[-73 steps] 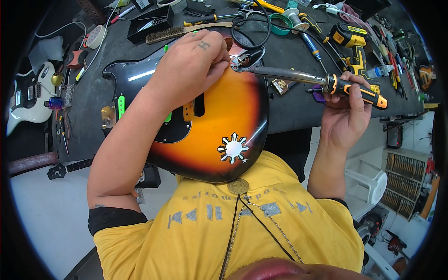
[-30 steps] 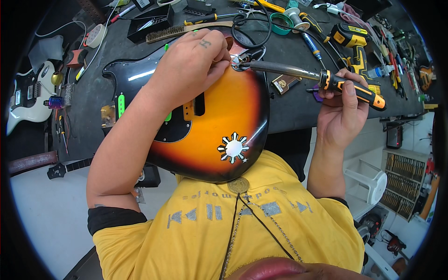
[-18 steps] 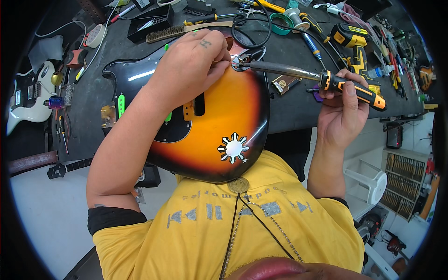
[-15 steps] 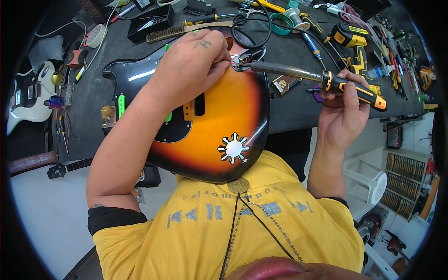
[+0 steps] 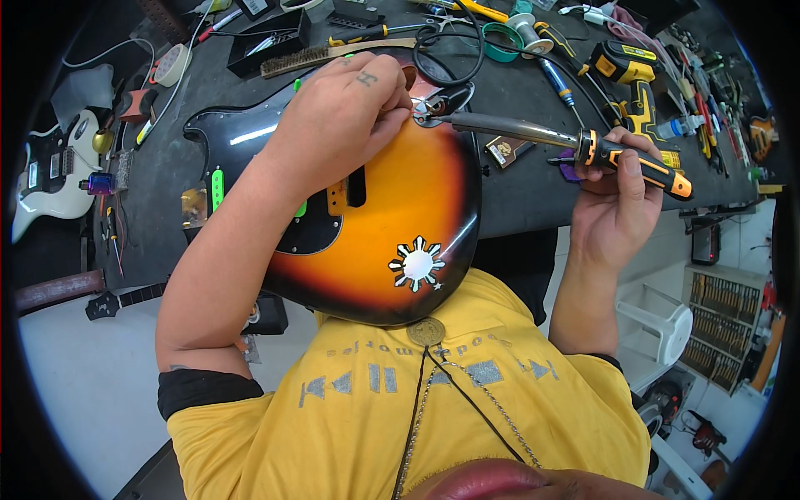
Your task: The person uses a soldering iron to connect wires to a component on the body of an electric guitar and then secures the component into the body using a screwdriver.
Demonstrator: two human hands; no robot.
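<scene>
A sunburst electric guitar body (image 5: 392, 221) lies on the bench edge against my yellow shirt, its black pickguard (image 5: 307, 239) and a green pickup cover (image 5: 217, 192) showing. My right hand (image 5: 621, 192) grips the black-and-orange handle of a soldering iron (image 5: 517, 129). The iron's long metal barrel points left, its tip end at a small opening with wires and metal parts (image 5: 428, 110) in the guitar's edge. Beside that opening, my left hand (image 5: 350, 104) is closed with its fingertips pressed together. What those fingers pinch is hidden behind the hand.
Behind the guitar lie a wooden brush (image 5: 296, 60), a coiled black cable (image 5: 450, 79) and a solder spool (image 5: 527, 35). A yellow-black cordless drill (image 5: 633, 79) stands right of them, near the iron. A white guitar (image 5: 58, 171) rests at far left.
The soldering iron and my right hand have shifted very slightly to the right. My left hand and the guitar body hold their places.
</scene>
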